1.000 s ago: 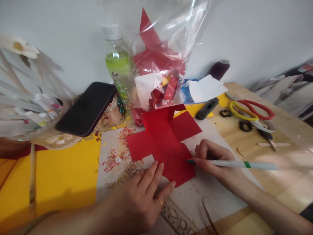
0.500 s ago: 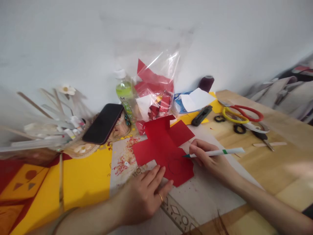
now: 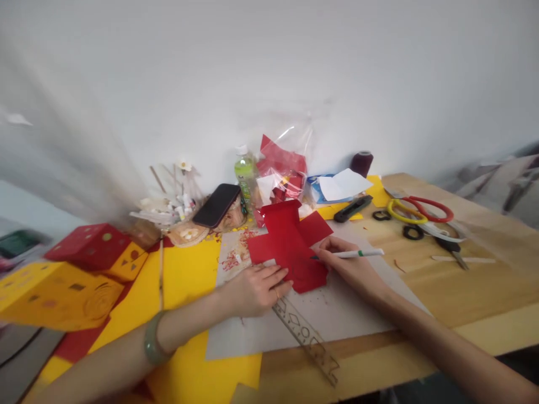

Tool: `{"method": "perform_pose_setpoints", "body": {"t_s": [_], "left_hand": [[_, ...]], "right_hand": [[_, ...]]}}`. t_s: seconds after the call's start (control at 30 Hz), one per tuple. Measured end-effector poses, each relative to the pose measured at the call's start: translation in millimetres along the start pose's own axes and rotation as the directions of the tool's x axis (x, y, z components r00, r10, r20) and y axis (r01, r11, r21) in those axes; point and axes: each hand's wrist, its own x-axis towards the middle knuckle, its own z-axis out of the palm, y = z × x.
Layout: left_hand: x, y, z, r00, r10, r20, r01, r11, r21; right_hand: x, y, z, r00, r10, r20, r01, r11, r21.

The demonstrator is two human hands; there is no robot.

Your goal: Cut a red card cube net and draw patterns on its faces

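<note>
A cross-shaped piece of red paper [image 3: 290, 241] with folded flaps lies on a white sheet [image 3: 236, 336]. My left hand [image 3: 261, 289] lies flat with fingers stretched out on the paper's lower left edge, a ring on one finger. Under that hand runs a clear stencil ruler [image 3: 305, 336] with cut-out shapes, partly hidden. In my right hand [image 3: 343, 258] a white marker pen [image 3: 366, 253] with a green band is pinched, its dark green tip at the right part of the red paper. A faint drawn outline near the tip is hard to make out.
Behind the paper stand a green drink bottle [image 3: 245, 174] and a plastic bag of red scraps [image 3: 282, 163]. A phone [image 3: 218, 206] leans left. Scissors [image 3: 425, 210] and a box cutter [image 3: 352, 208] lie right. Decorated yellow [image 3: 54, 297] and red boxes [image 3: 90, 247] sit far left.
My view has pulled back and swung left, bringing the decorated boxes into sight. The pen stays in my right hand near the same part of the paper; my left hand still rests there.
</note>
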Motion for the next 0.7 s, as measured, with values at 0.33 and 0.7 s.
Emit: {"method": "perform_pose_setpoints", "body": {"t_s": [0.33,0.7], "left_hand": [[0.8,3.8,-3.3,0.997,-0.077,0.033,0.074,0.995,0.071],[17.5,-10.9,-15.9,0.966,-0.173,0.192,0.202,0.97,-0.139]], "right_hand": [[-7.3,-3.9,-5.1,0.997,-0.044,0.058,0.044,0.999,0.008],[8.5,-12.5,-15.4,0.997,0.025,0.074,-0.027,0.999,0.019]]}}
